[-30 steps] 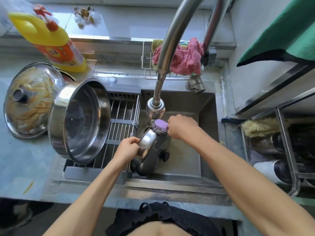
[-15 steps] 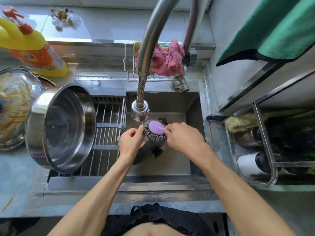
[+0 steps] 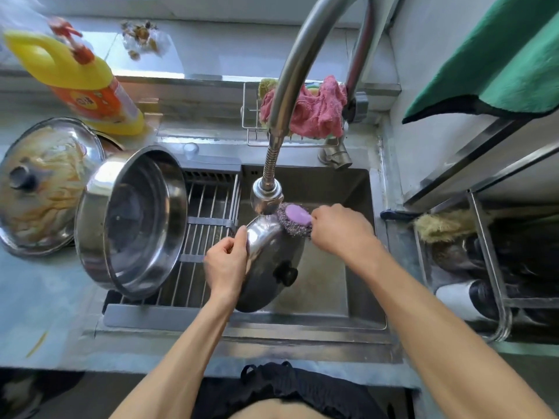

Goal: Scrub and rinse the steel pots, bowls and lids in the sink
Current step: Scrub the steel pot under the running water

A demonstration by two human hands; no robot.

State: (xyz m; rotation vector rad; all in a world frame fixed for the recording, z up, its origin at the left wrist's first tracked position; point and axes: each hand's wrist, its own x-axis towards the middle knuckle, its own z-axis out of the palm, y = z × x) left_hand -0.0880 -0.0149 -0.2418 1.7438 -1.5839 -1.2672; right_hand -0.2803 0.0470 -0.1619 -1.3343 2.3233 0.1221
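A steel lid [image 3: 269, 261] with a black knob is held on edge over the sink [image 3: 357, 267], right under the tap head [image 3: 267, 196]. My left hand [image 3: 227, 261] grips the lid's left rim. My right hand [image 3: 341, 229] holds a steel-wool scrubber with a purple handle [image 3: 296, 219] against the lid's upper edge. A large steel pot [image 3: 133, 219] lies tilted on its side on the drying rack [image 3: 208, 237], its opening facing right. A dirty glass lid [image 3: 42, 186] lies on the counter at the left.
A yellow detergent bottle [image 3: 81, 83] stands behind the pot. A pink cloth [image 3: 317, 110] sits in a wire caddy behind the tap. At the right, a metal rack [image 3: 490, 267] holds a brush and dark items, under a green cloth [image 3: 496, 65].
The lid has tipped so its domed top and knob show again. The scrubber has shifted from the lid's middle to its upper right edge, and my left hand slid down the rim.
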